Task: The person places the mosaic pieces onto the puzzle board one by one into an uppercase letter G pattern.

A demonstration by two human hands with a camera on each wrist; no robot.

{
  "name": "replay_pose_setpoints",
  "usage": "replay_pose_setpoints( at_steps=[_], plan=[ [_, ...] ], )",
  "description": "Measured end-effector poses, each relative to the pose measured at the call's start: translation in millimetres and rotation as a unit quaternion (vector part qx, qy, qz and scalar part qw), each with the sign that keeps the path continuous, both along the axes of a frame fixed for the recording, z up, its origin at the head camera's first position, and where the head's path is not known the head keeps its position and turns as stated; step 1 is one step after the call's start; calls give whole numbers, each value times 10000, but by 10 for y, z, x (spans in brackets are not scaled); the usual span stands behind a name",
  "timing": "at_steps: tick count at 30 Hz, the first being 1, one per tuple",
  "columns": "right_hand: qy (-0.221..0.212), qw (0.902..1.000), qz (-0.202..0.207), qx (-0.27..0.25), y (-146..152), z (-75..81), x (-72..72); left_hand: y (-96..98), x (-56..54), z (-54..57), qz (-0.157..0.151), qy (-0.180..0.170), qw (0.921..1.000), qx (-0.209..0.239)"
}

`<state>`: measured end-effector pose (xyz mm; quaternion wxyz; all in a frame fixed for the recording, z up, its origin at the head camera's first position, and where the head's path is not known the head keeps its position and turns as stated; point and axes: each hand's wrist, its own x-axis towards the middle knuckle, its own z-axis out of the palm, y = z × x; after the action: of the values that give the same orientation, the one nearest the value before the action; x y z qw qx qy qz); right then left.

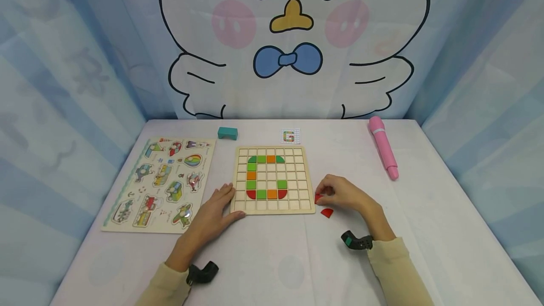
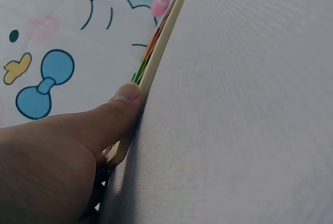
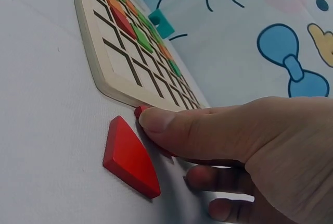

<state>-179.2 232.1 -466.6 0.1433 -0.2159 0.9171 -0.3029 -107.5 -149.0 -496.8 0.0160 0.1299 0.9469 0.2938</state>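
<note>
A wooden grid board (image 1: pixel 302 205) lies mid-table, with green, orange and red tiles (image 1: pixel 272 194) set in a G-like outline on it. My left hand (image 1: pixel 216 211) rests at its near left corner, fingers along the left side and thumb against the near edge. Beside the board's right edge, my right hand (image 1: pixel 342 193) pinches a red piece (image 3: pixel 139 111) between thumb and fingers; most of that piece is hidden behind the thumb. A second red piece (image 1: pixel 327 213), a rounded wedge, lies loose on the cloth just nearer to me.
Behind the board lie a small card (image 1: pixel 291 136) with a G pattern and a teal block (image 1: pixel 227 133). A picture puzzle board (image 1: pixel 111 221) is on the left, partly behind my left hand. At the back right lies a pink pen-shaped object (image 1: pixel 384 148). Curtains surround the table.
</note>
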Motion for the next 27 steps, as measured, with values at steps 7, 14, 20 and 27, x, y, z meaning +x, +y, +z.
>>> replay_pose_setpoints(
  at_steps=[7, 14, 20, 27],
  plan=[
    [-227, 9997, 18, -125, -5, 5, 14, -1, 1, -1, 5, 21, 10000, 0],
    [-316, 9995, 63, -53, 14, 71, 31, -4, -4, -2, -10, 24, 10000, 9],
    [-167, 9997, 142, -93, 19, 97, 17, -4, -7, -3, 14, -5, 10000, -30],
    [-187, 9997, 18, -155, -61, 108, -4, -6, -15, -22, 25, -110, 9999, 9]
  ],
)
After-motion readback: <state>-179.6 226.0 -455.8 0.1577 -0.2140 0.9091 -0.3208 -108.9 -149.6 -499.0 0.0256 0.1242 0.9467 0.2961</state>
